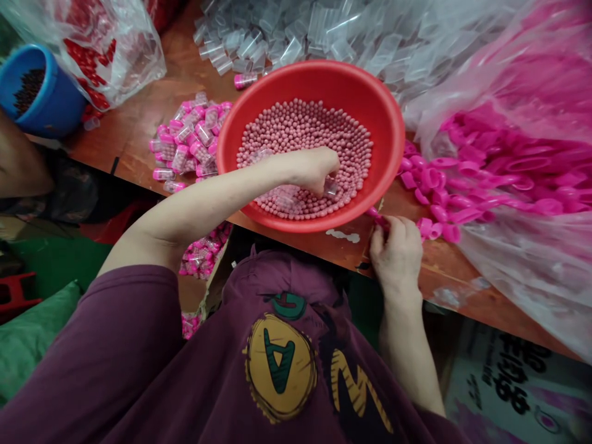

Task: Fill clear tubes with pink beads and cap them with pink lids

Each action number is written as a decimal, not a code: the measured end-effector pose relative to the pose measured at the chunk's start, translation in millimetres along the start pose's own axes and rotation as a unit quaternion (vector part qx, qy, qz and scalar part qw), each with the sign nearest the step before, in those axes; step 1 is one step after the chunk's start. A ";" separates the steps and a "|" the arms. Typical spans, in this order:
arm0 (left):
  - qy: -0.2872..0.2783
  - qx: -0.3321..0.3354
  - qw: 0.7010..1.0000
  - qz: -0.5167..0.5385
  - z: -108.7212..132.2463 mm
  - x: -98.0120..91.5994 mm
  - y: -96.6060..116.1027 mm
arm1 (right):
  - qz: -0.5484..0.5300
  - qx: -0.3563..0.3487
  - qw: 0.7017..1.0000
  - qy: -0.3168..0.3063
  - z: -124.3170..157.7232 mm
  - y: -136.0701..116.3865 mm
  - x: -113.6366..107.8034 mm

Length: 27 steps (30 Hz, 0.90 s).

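My left hand (319, 169) reaches into a red basin (388, 117) of small pink beads (305, 120). Its fingers are closed on a small clear plastic tube (330, 188), down among the beads. Other clear tubes (287, 196) lie half hidden under my left forearm. Beside the basin's lower right rim, my right hand (398, 250) rests at the table edge, fingers pinched around a bright pink plastic piece (375, 214). Most of that piece is hidden by the fingers. Loose pink plastic pieces (432, 179) lie just right of this hand.
Left of the basin is a heap of pink-capped tubes (189, 139). Clear tubes (296, 37) pile up behind it. A plastic bag (522, 80) of pink pieces spreads on the right. At far left are a blue bucket (60, 102) and another person's arm (21, 160).
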<state>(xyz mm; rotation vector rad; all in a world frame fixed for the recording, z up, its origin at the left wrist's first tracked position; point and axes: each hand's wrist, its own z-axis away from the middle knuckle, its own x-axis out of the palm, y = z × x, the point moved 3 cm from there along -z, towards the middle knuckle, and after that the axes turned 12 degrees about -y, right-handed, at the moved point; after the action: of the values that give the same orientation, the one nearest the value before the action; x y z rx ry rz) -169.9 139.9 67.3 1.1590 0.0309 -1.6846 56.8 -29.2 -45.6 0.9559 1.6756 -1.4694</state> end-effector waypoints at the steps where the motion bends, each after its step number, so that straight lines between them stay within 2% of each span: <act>1: 0.005 0.003 1.000 0.006 0.0 1.6 -0.7 | -0.014 -0.001 1.000 0.004 0.9 0.9 0.5; 4: 0.028 -0.005 1.000 -0.013 4.6 -0.1 -9.0 | -0.047 0.003 0.999 0.013 2.8 3.1 1.0; 8: 0.085 -0.027 0.990 -0.112 8.4 -5.9 -19.1 | -0.074 0.003 0.997 0.018 5.3 -0.6 -1.7; 11: 0.075 -0.015 0.988 -0.138 -4.6 4.7 -11.8 | -0.077 -0.007 0.997 0.010 8.1 -7.1 -5.3; 14: 0.066 0.026 0.992 -0.107 -22.2 17.3 3.6 | -0.083 -0.007 0.997 -0.002 10.8 -9.4 -8.5; 17: 0.058 0.044 0.997 -0.027 -28.2 17.6 10.0 | -0.092 0.027 0.995 -0.004 11.1 -4.2 -10.6; 21: 0.085 0.084 0.981 0.153 -10.3 1.7 3.4 | -0.074 0.026 0.997 -0.021 7.6 -0.1 -10.6; 24: 0.101 0.121 0.933 0.322 14.4 -6.4 -2.7 | -0.073 0.013 0.997 -0.035 4.7 0.1 -9.8; 27: 0.093 0.146 0.856 0.487 41.3 -3.4 -3.8 | -0.083 0.006 0.996 -0.029 -0.4 5.8 -14.1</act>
<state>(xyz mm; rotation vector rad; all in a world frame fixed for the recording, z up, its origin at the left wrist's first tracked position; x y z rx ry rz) -200.4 122.6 89.7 1.2424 -0.6168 -0.6753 68.7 -29.5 -36.0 0.7884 1.7393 -1.6021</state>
